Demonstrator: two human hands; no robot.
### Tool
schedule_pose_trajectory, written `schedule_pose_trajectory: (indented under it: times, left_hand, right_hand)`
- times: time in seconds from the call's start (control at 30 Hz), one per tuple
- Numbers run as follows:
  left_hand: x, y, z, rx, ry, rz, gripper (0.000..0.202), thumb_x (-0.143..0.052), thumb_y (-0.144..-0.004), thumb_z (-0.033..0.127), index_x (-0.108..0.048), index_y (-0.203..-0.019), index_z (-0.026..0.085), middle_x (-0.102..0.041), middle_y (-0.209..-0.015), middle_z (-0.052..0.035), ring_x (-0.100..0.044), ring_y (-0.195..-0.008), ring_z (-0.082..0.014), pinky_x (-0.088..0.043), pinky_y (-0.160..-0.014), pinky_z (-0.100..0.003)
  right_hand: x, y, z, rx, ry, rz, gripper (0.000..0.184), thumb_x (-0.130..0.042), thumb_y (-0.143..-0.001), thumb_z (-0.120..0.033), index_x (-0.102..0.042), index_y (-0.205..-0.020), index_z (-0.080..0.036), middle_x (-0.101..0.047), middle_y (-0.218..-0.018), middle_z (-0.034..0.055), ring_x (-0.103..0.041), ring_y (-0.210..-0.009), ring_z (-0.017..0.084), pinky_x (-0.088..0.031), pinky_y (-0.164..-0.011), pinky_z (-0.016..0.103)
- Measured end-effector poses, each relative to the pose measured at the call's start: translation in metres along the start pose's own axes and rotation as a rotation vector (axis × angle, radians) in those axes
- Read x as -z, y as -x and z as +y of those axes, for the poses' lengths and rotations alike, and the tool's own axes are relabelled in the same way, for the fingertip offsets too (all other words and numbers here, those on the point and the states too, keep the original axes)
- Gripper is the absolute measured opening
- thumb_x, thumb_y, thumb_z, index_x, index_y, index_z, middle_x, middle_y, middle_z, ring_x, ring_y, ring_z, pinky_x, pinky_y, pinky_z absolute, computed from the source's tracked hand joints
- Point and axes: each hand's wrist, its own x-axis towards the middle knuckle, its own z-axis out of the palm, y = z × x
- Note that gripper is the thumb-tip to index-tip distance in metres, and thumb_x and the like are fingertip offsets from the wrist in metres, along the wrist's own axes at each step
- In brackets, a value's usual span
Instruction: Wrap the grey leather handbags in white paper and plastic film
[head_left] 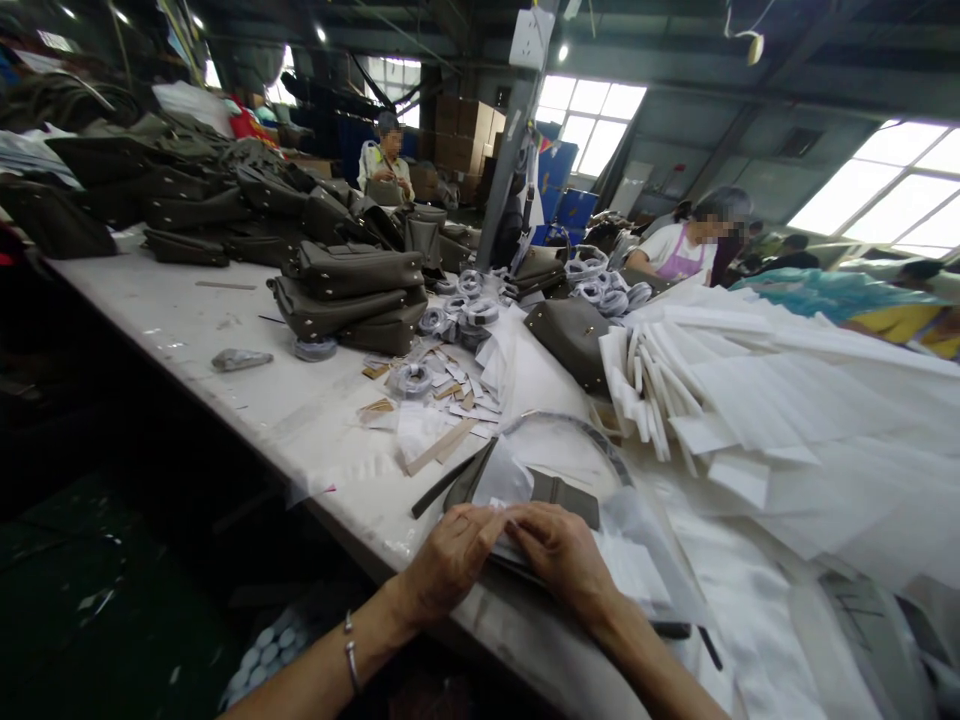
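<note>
My left hand [448, 558] and my right hand [561, 556] meet at the near edge of the white table [187, 330]. Both pinch the edge of a clear plastic wrapper [501, 480] that lies over a dark grey bag piece [559, 492]. A grey strap [577, 432] arcs above the piece, and a dark strip [442, 484] lies to its left. My left wrist wears a silver bracelet [350, 652].
Stacks of grey handbags [352, 295] fill the far left of the table. White dust bags [750, 390] pile up on the right. Rolled straps in plastic [465, 310] and paper tags [457, 385] lie mid-table. Two people sit across, beyond a grey post [510, 150].
</note>
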Motion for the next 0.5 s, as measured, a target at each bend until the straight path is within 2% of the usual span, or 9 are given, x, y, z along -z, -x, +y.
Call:
schedule_pose_trajectory:
  times: [0.17, 0.27, 0.37, 0.5]
  left_hand:
    - [-0.001, -0.001, -0.001, -0.008, -0.032, -0.007, 0.047, -0.038, -0.099, 0.007, -0.035, -0.146, 0.009, -0.067, -0.119, -0.0149, -0.063, -0.115, -0.0216, -0.056, -0.093, -0.039]
    - [-0.001, -0.001, -0.001, 0.005, -0.037, 0.001, 0.047, -0.043, -0.100, 0.012, -0.035, -0.146, 0.010, -0.068, -0.116, -0.0142, -0.065, -0.110, -0.0217, -0.056, -0.092, -0.039]
    - [0.002, -0.004, 0.001, 0.015, -0.022, 0.038, 0.042, -0.042, -0.099, 0.012, -0.041, -0.141, 0.011, -0.070, -0.111, -0.0128, -0.067, -0.104, -0.0210, -0.057, -0.089, -0.038]
    - [0.006, -0.010, 0.002, 0.064, -0.009, 0.076, 0.035, -0.039, -0.098, 0.011, -0.048, -0.132, 0.012, -0.071, -0.101, -0.0117, -0.068, -0.093, -0.0201, -0.058, -0.082, -0.036]
  right_hand:
    - [-0.012, 0.006, -0.019, 0.027, 0.209, 0.209, 0.013, -0.067, -0.085, -0.014, -0.071, -0.083, -0.026, -0.068, -0.080, 0.0001, -0.054, -0.077, 0.019, -0.033, -0.070, 0.032]
    - [-0.015, 0.010, -0.029, 0.073, 0.241, 0.244, 0.012, -0.071, -0.082, -0.014, -0.068, -0.081, -0.025, -0.064, -0.075, -0.0009, -0.050, -0.075, 0.019, -0.030, -0.069, 0.033]
    - [-0.012, 0.017, -0.033, 0.130, 0.223, 0.235, 0.007, -0.067, -0.088, -0.017, -0.068, -0.087, -0.025, -0.066, -0.084, 0.0003, -0.052, -0.081, 0.019, -0.033, -0.075, 0.035]
    - [-0.004, 0.024, -0.032, 0.254, 0.239, 0.224, 0.016, -0.056, -0.094, -0.016, -0.068, -0.098, -0.025, -0.069, -0.104, 0.0014, -0.056, -0.091, 0.019, -0.036, -0.085, 0.038]
